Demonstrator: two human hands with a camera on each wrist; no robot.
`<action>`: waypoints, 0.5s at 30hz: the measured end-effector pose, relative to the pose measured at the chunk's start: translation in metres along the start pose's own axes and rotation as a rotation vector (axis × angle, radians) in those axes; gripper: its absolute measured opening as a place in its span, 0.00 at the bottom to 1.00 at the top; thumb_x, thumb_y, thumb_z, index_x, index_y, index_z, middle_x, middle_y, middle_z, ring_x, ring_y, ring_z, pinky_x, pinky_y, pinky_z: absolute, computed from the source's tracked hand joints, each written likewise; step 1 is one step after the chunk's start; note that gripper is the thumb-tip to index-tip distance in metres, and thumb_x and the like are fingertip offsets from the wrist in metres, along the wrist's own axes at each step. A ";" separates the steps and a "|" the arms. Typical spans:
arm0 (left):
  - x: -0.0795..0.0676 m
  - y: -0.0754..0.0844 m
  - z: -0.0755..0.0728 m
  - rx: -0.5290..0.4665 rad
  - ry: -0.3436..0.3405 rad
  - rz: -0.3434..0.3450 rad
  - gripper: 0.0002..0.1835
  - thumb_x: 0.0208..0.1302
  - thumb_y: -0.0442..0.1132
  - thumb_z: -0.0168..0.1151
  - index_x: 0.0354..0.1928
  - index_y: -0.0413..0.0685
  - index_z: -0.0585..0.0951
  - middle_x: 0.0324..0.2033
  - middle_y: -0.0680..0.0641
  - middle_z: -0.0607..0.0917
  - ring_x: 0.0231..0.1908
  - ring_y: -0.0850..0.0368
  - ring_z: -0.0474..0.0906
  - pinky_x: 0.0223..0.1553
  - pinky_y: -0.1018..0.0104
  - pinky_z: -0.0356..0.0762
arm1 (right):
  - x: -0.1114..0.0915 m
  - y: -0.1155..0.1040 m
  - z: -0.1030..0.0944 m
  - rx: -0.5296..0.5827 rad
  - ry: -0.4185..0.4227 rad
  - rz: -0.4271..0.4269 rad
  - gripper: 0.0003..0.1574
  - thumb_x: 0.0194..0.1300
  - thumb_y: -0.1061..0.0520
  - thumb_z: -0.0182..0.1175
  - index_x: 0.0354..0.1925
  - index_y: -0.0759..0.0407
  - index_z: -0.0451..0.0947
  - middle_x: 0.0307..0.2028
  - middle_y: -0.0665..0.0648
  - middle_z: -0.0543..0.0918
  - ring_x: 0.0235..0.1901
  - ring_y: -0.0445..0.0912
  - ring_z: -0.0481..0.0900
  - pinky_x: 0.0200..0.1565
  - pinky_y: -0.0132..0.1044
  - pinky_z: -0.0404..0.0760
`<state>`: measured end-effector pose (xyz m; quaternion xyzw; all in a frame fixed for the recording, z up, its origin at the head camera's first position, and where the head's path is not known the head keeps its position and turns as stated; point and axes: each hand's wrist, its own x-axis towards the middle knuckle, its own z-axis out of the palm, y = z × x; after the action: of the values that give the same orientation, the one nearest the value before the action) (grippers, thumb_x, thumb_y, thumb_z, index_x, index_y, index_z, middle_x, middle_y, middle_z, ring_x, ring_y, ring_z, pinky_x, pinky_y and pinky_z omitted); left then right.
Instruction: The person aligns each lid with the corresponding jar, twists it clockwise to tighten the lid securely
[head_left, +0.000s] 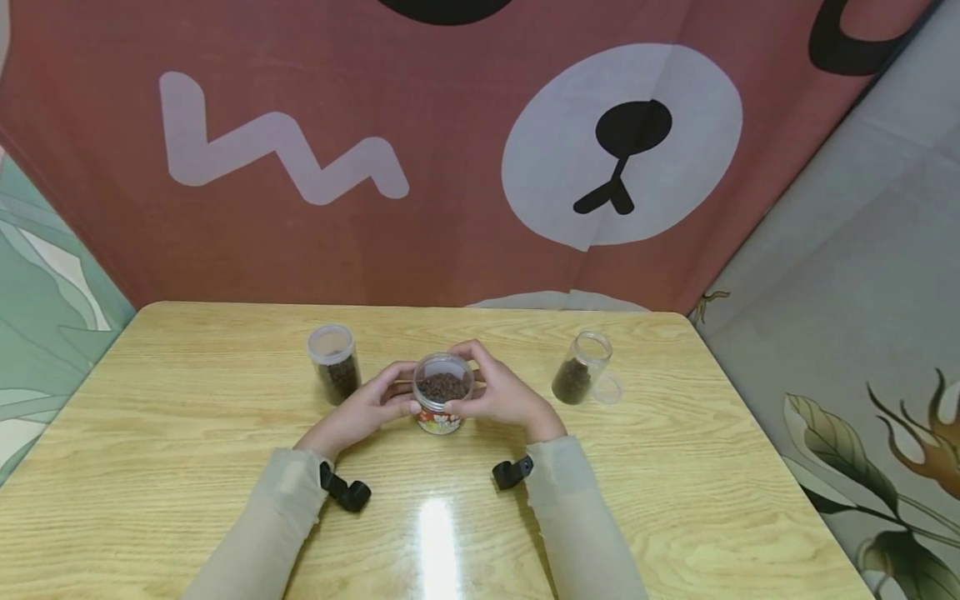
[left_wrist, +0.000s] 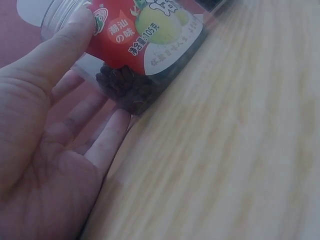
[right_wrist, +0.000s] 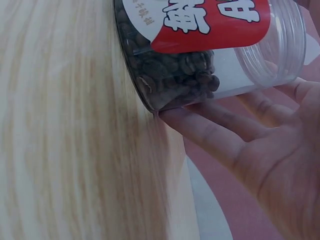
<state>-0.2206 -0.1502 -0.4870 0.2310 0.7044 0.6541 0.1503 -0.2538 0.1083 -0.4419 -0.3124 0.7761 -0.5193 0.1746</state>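
Note:
A clear plastic jar [head_left: 441, 421] with a red printed label and no lid stands upright on the table between both hands. Dark coffee beans [head_left: 442, 387] show inside it through the open mouth. My left hand [head_left: 378, 400] holds the jar's left side, its thumb near the threaded neck and its fingers round the back. From the other side my right hand [head_left: 506, 396] grips the jar, thumb at the front and fingers behind. In the right wrist view the beans [right_wrist: 170, 70] fill the lower part of the jar [right_wrist: 287, 45], below its clear neck.
To the left stands a lidded clear container [head_left: 334, 367] partly filled with dark beans. At the right is an open clear jar [head_left: 581, 367] with dark beans, a clear lid [head_left: 607, 388] beside it. The wooden table [head_left: 187, 417] meets a bear-print cloth [head_left: 435, 267] behind.

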 end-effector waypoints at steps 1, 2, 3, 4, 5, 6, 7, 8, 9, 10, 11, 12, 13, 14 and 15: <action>0.000 0.000 0.000 0.001 0.002 -0.002 0.33 0.71 0.35 0.63 0.74 0.41 0.62 0.71 0.35 0.67 0.70 0.35 0.64 0.65 0.61 0.72 | 0.000 0.000 0.000 -0.004 0.001 -0.002 0.44 0.62 0.61 0.72 0.69 0.55 0.60 0.63 0.61 0.70 0.59 0.58 0.78 0.57 0.46 0.82; 0.000 0.000 0.000 0.001 0.003 -0.004 0.33 0.71 0.35 0.63 0.74 0.41 0.62 0.71 0.35 0.67 0.70 0.35 0.64 0.66 0.60 0.72 | 0.000 0.000 0.000 -0.008 0.001 -0.004 0.44 0.61 0.61 0.72 0.69 0.55 0.60 0.63 0.61 0.70 0.58 0.58 0.78 0.57 0.45 0.82; 0.000 0.000 0.000 0.003 0.005 -0.006 0.33 0.71 0.35 0.63 0.74 0.41 0.62 0.71 0.35 0.66 0.70 0.35 0.64 0.66 0.60 0.72 | 0.000 0.000 0.000 -0.014 0.002 -0.010 0.44 0.61 0.61 0.72 0.68 0.55 0.60 0.63 0.61 0.70 0.58 0.58 0.78 0.56 0.45 0.82; 0.000 0.000 0.001 0.004 0.005 -0.007 0.33 0.71 0.34 0.63 0.74 0.41 0.62 0.71 0.35 0.66 0.70 0.35 0.63 0.66 0.59 0.72 | 0.000 0.000 0.000 -0.022 0.002 -0.013 0.44 0.61 0.61 0.72 0.68 0.56 0.60 0.63 0.61 0.71 0.58 0.58 0.78 0.56 0.45 0.82; 0.000 0.000 0.000 0.007 0.006 -0.008 0.34 0.71 0.34 0.63 0.74 0.41 0.62 0.71 0.35 0.66 0.70 0.35 0.64 0.66 0.59 0.72 | 0.000 0.000 0.000 -0.029 0.003 -0.016 0.44 0.61 0.61 0.72 0.68 0.55 0.60 0.63 0.61 0.71 0.58 0.58 0.79 0.56 0.44 0.83; 0.000 0.000 0.000 0.010 0.007 -0.010 0.33 0.71 0.35 0.63 0.74 0.42 0.62 0.71 0.35 0.66 0.70 0.35 0.64 0.66 0.59 0.72 | 0.001 0.000 0.001 -0.037 0.004 -0.019 0.44 0.61 0.61 0.72 0.68 0.55 0.60 0.63 0.61 0.71 0.57 0.58 0.79 0.55 0.44 0.83; 0.000 0.000 0.000 0.013 0.008 -0.011 0.33 0.71 0.35 0.63 0.74 0.42 0.62 0.71 0.35 0.66 0.70 0.35 0.64 0.66 0.58 0.72 | 0.001 0.000 0.001 -0.045 0.004 -0.020 0.44 0.61 0.61 0.72 0.68 0.55 0.60 0.63 0.61 0.71 0.57 0.58 0.79 0.55 0.43 0.83; 0.000 0.000 0.000 0.014 0.008 -0.012 0.33 0.71 0.35 0.63 0.75 0.42 0.62 0.71 0.35 0.66 0.70 0.35 0.64 0.66 0.58 0.72 | 0.001 0.000 0.001 -0.053 0.006 -0.021 0.44 0.61 0.61 0.72 0.67 0.55 0.60 0.63 0.60 0.71 0.57 0.57 0.79 0.54 0.42 0.83; 0.000 0.000 0.000 0.016 0.008 -0.011 0.33 0.71 0.35 0.63 0.75 0.43 0.62 0.71 0.35 0.66 0.70 0.35 0.64 0.66 0.58 0.72 | 0.001 0.000 0.002 -0.059 0.008 -0.023 0.43 0.61 0.61 0.72 0.67 0.55 0.60 0.62 0.61 0.71 0.56 0.58 0.79 0.54 0.42 0.84; 0.000 0.000 0.000 0.018 0.006 -0.010 0.33 0.71 0.35 0.63 0.75 0.43 0.62 0.71 0.35 0.66 0.70 0.36 0.64 0.66 0.58 0.72 | 0.001 0.000 0.002 -0.062 0.009 -0.020 0.43 0.61 0.61 0.72 0.67 0.55 0.60 0.62 0.60 0.71 0.56 0.57 0.79 0.53 0.42 0.84; 0.000 0.000 0.000 0.019 0.005 -0.011 0.33 0.72 0.35 0.63 0.75 0.44 0.62 0.71 0.36 0.66 0.70 0.36 0.64 0.66 0.58 0.72 | 0.001 0.001 0.002 -0.063 0.010 -0.017 0.43 0.61 0.61 0.72 0.67 0.55 0.60 0.62 0.60 0.71 0.56 0.57 0.79 0.53 0.42 0.84; 0.000 0.000 0.000 0.020 0.004 -0.009 0.33 0.72 0.35 0.62 0.75 0.44 0.62 0.71 0.36 0.66 0.70 0.36 0.64 0.66 0.58 0.72 | 0.001 0.000 0.002 -0.063 0.012 -0.015 0.43 0.61 0.61 0.72 0.67 0.55 0.60 0.62 0.60 0.71 0.56 0.57 0.79 0.53 0.42 0.84; 0.000 0.000 0.000 0.021 0.002 -0.009 0.34 0.72 0.35 0.62 0.75 0.44 0.62 0.71 0.36 0.66 0.70 0.36 0.64 0.66 0.58 0.72 | 0.001 0.000 0.002 -0.064 0.014 -0.013 0.43 0.61 0.61 0.72 0.67 0.55 0.60 0.62 0.60 0.71 0.56 0.57 0.79 0.53 0.42 0.84; 0.000 0.000 0.000 0.021 0.001 -0.010 0.34 0.72 0.36 0.62 0.75 0.44 0.61 0.71 0.36 0.66 0.70 0.36 0.64 0.66 0.57 0.72 | 0.001 0.000 0.002 -0.063 0.016 -0.012 0.43 0.61 0.61 0.72 0.67 0.55 0.60 0.62 0.60 0.71 0.56 0.57 0.79 0.53 0.42 0.84; 0.000 0.000 0.000 0.022 0.002 -0.011 0.34 0.72 0.36 0.62 0.75 0.44 0.61 0.71 0.36 0.66 0.70 0.36 0.64 0.66 0.57 0.72 | 0.001 0.000 0.003 -0.062 0.018 -0.012 0.43 0.61 0.61 0.72 0.67 0.55 0.60 0.62 0.60 0.71 0.56 0.57 0.79 0.53 0.42 0.84</action>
<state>-0.2203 -0.1499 -0.4872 0.2284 0.7128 0.6459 0.1507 -0.2529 0.1058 -0.4427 -0.3176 0.7915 -0.4988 0.1546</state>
